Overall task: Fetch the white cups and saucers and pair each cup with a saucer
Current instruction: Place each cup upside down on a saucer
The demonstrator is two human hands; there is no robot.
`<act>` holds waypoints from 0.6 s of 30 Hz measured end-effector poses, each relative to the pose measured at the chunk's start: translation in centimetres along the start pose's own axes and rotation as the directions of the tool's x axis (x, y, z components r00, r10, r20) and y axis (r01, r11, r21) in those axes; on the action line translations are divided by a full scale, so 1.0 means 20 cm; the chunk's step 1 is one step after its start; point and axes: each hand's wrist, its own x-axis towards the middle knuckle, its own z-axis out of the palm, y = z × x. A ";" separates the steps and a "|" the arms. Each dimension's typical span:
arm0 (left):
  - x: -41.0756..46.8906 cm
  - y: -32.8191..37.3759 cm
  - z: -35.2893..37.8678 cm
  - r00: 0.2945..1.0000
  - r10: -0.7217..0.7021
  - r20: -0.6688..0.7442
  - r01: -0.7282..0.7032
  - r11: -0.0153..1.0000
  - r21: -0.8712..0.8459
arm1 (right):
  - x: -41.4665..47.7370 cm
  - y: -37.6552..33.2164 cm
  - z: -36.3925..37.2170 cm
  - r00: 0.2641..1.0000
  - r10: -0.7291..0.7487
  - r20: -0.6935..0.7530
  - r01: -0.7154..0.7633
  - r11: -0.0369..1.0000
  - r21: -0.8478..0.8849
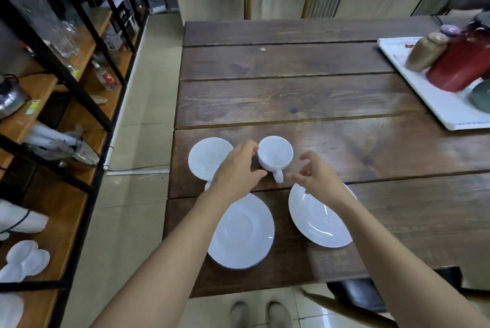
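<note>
A: Head view is showing one white cup standing upright and empty on the wooden table, handle pointing back toward the person.

B: Where are the saucers lying relative to that cup?

A: One saucer is lying just left of it, a second saucer nearer the person and slightly left, a third saucer nearer and to the right. All three are sitting bare, nothing on them.

B: And the hands?

A: The left hand is hovering at the cup's left side, fingers loosely spread, a fingertip perhaps touching the rim, not gripping. The right hand is hanging just right of the handle, fingers open and curled, holding nothing.

B: So which step?

A: I'm judging the pairing is beginning: the cup isn't on any saucer yet. Next, someone needs to be pinching that handle and lifting the cup onto a saucer's centre well.

B: Anything else?

A: Far right of the cup, a white tray is carrying jars and a red flask.
</note>
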 end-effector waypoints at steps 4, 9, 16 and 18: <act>0.16 -0.02 0.12 0.995 -0.045 0.091 0.039 0.997 0.064 | 0.09 -0.03 0.00 0.999 0.035 0.039 -0.037 0.998 0.053; 0.26 -0.05 0.22 0.985 -0.158 0.074 0.151 0.984 0.094 | 0.16 -0.07 0.02 0.982 0.063 0.177 -0.111 0.954 0.278; 0.27 -0.07 0.23 0.988 -0.129 0.091 0.129 0.992 0.007 | 0.19 -0.11 0.05 0.983 0.102 0.153 -0.148 0.932 0.330; 0.25 -0.07 0.20 0.993 -0.098 0.069 0.099 0.995 -0.012 | 0.18 -0.12 0.04 0.988 0.085 0.132 -0.124 0.939 0.320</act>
